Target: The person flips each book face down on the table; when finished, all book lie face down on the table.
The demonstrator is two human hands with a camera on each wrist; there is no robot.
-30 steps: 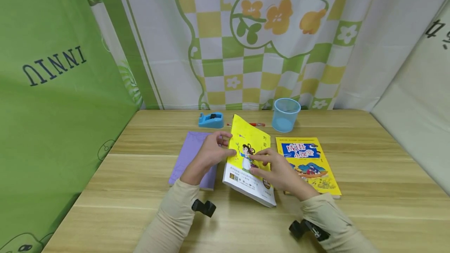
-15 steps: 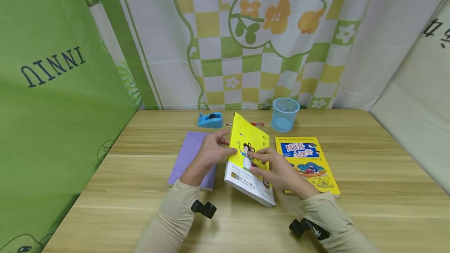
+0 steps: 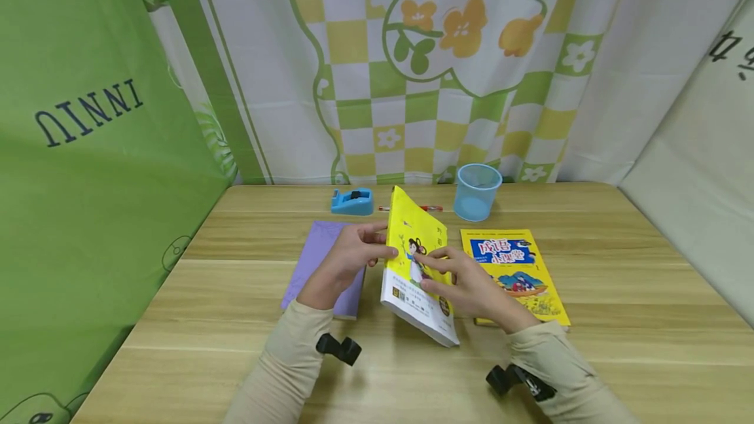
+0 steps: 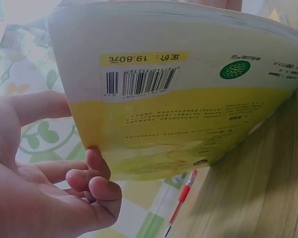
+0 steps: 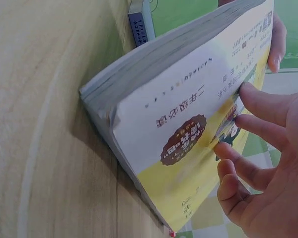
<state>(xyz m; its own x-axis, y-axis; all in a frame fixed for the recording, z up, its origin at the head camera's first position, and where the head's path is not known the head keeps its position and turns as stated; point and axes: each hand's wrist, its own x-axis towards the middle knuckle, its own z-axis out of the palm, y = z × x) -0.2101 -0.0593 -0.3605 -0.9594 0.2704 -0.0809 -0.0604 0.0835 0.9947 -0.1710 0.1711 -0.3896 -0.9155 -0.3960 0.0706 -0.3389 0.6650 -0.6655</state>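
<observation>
A thick paperback book (image 3: 412,293) with a yellow and white cover stands tilted in the middle of the table, its left side raised and its right long edge down at the wood. My left hand (image 3: 344,257) grips the raised left edge, thumb on the front cover and fingers behind. The left wrist view shows the back cover (image 4: 179,109) with a barcode, the fingers curled at its edge. My right hand (image 3: 471,290) touches the front cover with its fingertips. In the right wrist view, thumb and fingers (image 5: 260,129) lie against the cover, not around an edge.
On the wooden table (image 3: 235,319), a purple book (image 3: 309,260) lies left and another yellow book (image 3: 524,264) lies right. Behind are a blue tape dispenser (image 3: 353,203), a red pen (image 3: 434,209) partly hidden by the held book, and a blue mesh pen cup (image 3: 477,194). Curtains stand behind.
The held book has tipped up more steeply, its left edge shifting slightly right and its cover looking narrower. My left hand has moved slightly with it; my right hand stays on the cover.
</observation>
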